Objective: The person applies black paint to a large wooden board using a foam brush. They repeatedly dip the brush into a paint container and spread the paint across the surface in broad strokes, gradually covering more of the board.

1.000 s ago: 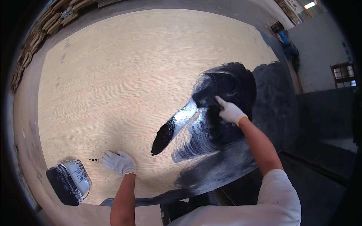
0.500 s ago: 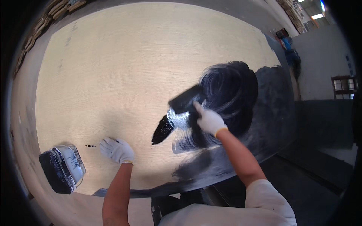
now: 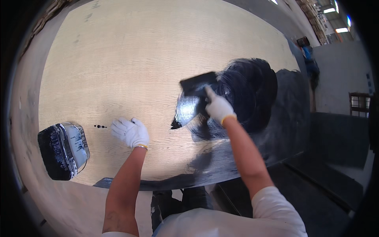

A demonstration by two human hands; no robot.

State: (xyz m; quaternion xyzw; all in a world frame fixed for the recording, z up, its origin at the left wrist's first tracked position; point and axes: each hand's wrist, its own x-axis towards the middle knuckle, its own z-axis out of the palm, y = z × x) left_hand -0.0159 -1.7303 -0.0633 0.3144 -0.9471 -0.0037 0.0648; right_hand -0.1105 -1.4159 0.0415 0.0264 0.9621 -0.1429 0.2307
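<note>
My right hand point(image 3: 219, 109), in a white glove, grips a wide black scraper point(image 3: 196, 84) with its index finger stretched along the back. The blade rests in wet black paint point(image 3: 252, 91) on a pale wood-grain panel point(image 3: 138, 55). A glossy wet streak and a small dark blob trail just below the blade. My left hand point(image 3: 132, 132), also gloved, lies flat on the panel with its fingers spread, holding nothing. Beside it are a few black drips point(image 3: 100, 126). At the panel's left stands a paint-smeared tub point(image 3: 75, 144) of black paint.
Dark, thinner paint point(image 3: 290, 106) covers the panel's right end and runs along its near edge. Stacked boards point(image 3: 308, 12) stand at the far right, near a blue item point(image 3: 308, 55). Dark sheets point(image 3: 327, 177) lie to my right.
The scraper has swept away from me, up the panel, smearing the dark paint blob into a thinner glossy streak. My view has shifted slightly; my left hand still lies on the panel.
</note>
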